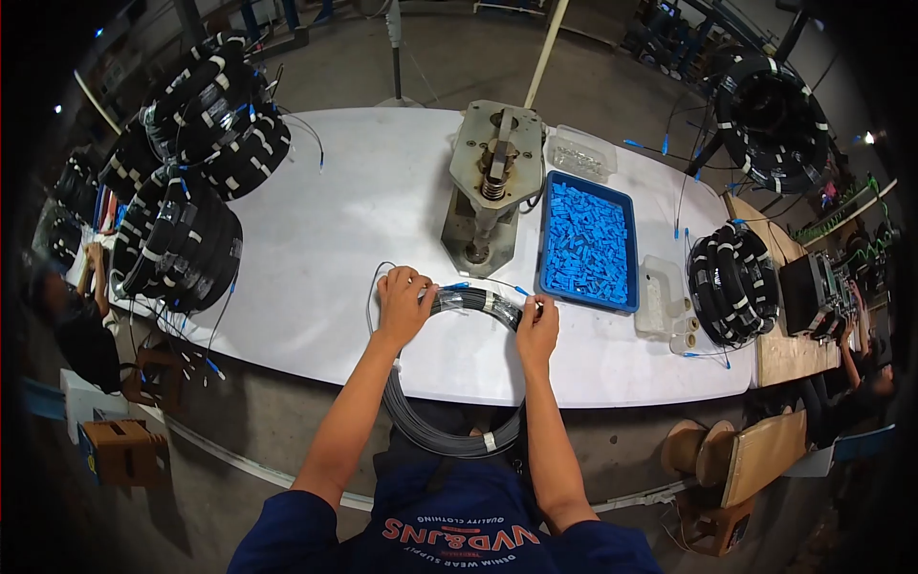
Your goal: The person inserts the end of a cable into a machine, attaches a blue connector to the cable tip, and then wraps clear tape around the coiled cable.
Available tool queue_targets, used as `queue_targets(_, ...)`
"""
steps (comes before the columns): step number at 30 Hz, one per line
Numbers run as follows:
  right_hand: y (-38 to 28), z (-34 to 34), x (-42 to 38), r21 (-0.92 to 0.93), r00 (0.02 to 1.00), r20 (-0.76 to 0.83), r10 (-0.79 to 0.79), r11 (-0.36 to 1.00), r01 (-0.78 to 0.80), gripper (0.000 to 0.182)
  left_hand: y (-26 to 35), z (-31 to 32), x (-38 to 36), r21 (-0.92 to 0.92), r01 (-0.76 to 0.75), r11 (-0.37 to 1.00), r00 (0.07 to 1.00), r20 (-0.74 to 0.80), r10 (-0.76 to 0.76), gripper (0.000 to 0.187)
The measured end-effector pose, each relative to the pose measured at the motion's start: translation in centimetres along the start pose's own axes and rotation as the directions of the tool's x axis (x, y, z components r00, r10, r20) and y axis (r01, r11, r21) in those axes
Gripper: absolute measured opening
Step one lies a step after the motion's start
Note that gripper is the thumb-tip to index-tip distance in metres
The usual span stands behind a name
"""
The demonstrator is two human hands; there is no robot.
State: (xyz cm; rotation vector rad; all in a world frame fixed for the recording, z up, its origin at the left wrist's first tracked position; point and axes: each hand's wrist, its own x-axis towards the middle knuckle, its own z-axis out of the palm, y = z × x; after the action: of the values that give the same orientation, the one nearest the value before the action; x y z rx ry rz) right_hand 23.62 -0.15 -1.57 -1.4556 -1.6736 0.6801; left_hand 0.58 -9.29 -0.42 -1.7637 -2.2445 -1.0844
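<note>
A coil of black cable (449, 438) hangs over the table's near edge against my body, bound with white tape and clear wrap. My left hand (404, 304) is closed at the coil's upper left, its fingertips at one end of a blue fibre connector (457, 286). Across the coil, my right hand (537, 330) pinches the tip of a second blue connector (521, 291). A thin cable arches between the two connectors. Fingers partly hide what each hand grips.
A metal press (492, 163) stands ahead on the white table (316, 249). Right of it are a blue tray (633, 251) of small blue parts, clear plastic boxes (660, 297) and a cable coil (734, 285). Stacked coils (182, 239) fill the left side. Other people (81, 316) sit both sides.
</note>
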Motion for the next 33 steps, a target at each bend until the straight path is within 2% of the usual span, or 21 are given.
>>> queue_targets(2,-0.1,0.1,-0.2,-0.036,0.999,-0.043,-0.017,0.999,0.016,0.025,0.1,0.2,0.3,0.003,-0.031,1.000,0.999,0.031,0.031,0.013)
queue_targets(4,-0.3,-0.1,-0.3,-0.075,1.000,-0.020,0.011,0.997,-0.013,0.026,0.1,0.5,0.5,0.012,-0.055,0.998,0.997,0.059,0.054,0.015)
queue_targets(6,-0.4,0.2,-0.2,-0.067,0.999,-0.037,-0.009,0.998,0.006,0.024,0.3,0.8,1.1,-0.150,0.000,0.989,0.988,0.151,0.023,0.024)
queue_targets(7,-0.3,0.3,-0.1,-0.068,0.999,-0.039,0.002,0.998,-0.004,0.023,0.3,0.8,1.3,-0.146,-0.025,0.989,0.988,0.150,0.047,0.036)
queue_targets(8,-0.1,0.3,-0.1,-0.071,0.999,-0.040,0.014,0.997,-0.017,0.021,0.4,0.9,1.6,-0.146,-0.029,0.989,0.987,0.151,0.051,0.036)
queue_targets(10,-0.3,0.2,-0.1,-0.090,0.999,-0.027,0.030,0.995,-0.032,0.020,1.8,0.7,2.4,-0.363,0.046,0.931,0.971,0.234,0.043,0.040)
queue_targets(11,-0.4,0.1,-0.1,-0.110,0.999,-0.012,0.041,0.993,-0.042,0.019,2.2,1.2,2.5,-0.427,0.045,0.903,0.980,0.194,0.042,0.045)
queue_targets(15,0.0,0.3,0.0,-0.096,1.000,-0.014,0.011,0.995,-0.012,0.017,1.5,3.0,2.9,-0.521,0.120,0.845,0.979,0.203,-0.014,0.041)
queue_targets(17,-0.1,0.4,-0.2,-0.104,1.000,-0.012,-0.014,0.995,0.013,0.018,1.7,2.9,3.4,-0.704,0.309,0.640,0.950,0.266,-0.166,0.031)
queue_targets(18,-0.1,0.5,-0.2,-0.113,0.999,-0.011,-0.037,0.993,0.035,0.019,1.5,2.9,3.6,-0.704,0.309,0.640,0.950,0.264,-0.167,0.031)
queue_targets(20,0.0,0.6,-0.2,-0.122,0.999,-0.003,-0.049,0.991,0.048,0.021,1.5,3.0,4.0,-0.619,0.490,0.613,0.870,0.394,-0.297,0.023)
queue_targets(22,-0.2,0.5,0.0,-0.136,0.998,0.007,-0.061,0.989,0.061,0.024,1.5,3.6,3.5,-0.616,0.460,0.640,0.886,0.373,-0.277,0.021)
queue_targets(24,-0.7,0.3,-0.1,-0.385,0.929,-0.051,-0.368,0.865,0.321,0.029,1.5,4.1,3.3,-0.606,0.428,0.670,0.900,0.353,-0.256,0.019)
queue_targets(25,-1.1,0.4,-0.2,-0.382,0.930,-0.047,-0.365,0.867,0.321,0.029,1.5,4.2,3.2,-0.612,0.388,0.689,0.919,0.320,-0.232,0.020)
queue_targets(27,-1.9,0.8,-0.1,-0.393,0.863,-0.004,-0.505,0.795,0.463,0.031,1.2,4.2,3.0,-0.623,0.343,0.703,0.937,0.278,-0.211,0.018)
queue_targets(28,-1.9,1.0,0.3,-0.390,0.862,-0.001,-0.507,0.794,0.466,0.031,1.0,4.3,2.9,-0.622,0.345,0.703,0.937,0.276,-0.215,0.018)
queue_targets(30,-1.8,1.4,1.1,-0.158,0.920,0.222,-0.324,0.919,0.362,0.030,0.8,4.3,2.8,-0.688,0.408,0.600,0.913,0.307,-0.269,0.018)
queue_targets(32,-1.8,2.2,1.6,-0.088,0.909,0.252,-0.331,0.928,0.362,0.027,0.6,4.2,2.6,-0.696,0.417,0.585,0.909,0.314,-0.274,0.018)
queue_targets(33,-2.2,2.6,1.8,-0.062,0.879,0.259,-0.400,0.901,0.428,0.025,0.6,4.2,2.6,-0.704,0.422,0.571,0.907,0.325,-0.269,0.018)
